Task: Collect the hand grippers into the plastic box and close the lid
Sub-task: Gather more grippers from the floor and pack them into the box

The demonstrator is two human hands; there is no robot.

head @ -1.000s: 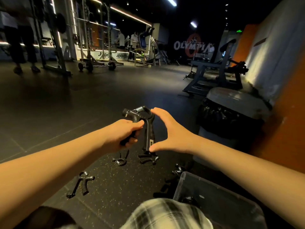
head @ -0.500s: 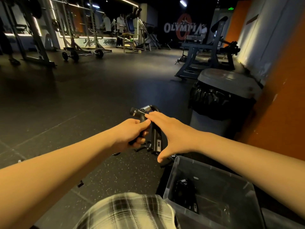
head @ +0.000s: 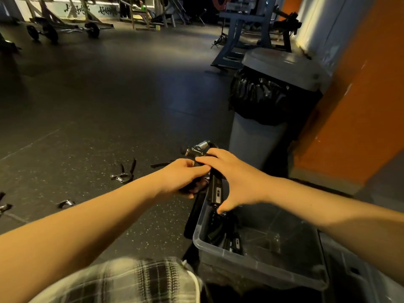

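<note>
A black hand gripper (head: 213,189) with a steel spring at its top is held by both my hands over the far left corner of the clear plastic box (head: 220,252). My left hand (head: 183,178) grips one handle. My right hand (head: 231,180) wraps the other handle, fingers over its top and thumb at its lower end. Inside the box lie at least two black grippers (head: 220,232). More hand grippers lie on the floor to the left: one (head: 125,172) near the middle, another (head: 65,203) closer to me, one (head: 4,206) at the left edge.
A grey bin (head: 262,110) with a black liner stands just beyond the box against an orange wall (head: 360,106). A grey lid-like panel (head: 360,274) lies right of the box. Gym machines stand far back. My plaid-clad knee (head: 131,281) is at the bottom.
Both hands have carried the hand gripper rightward and down, from above the floor to over the box's corner. The right hand went from touching it to wrapping its handle.
</note>
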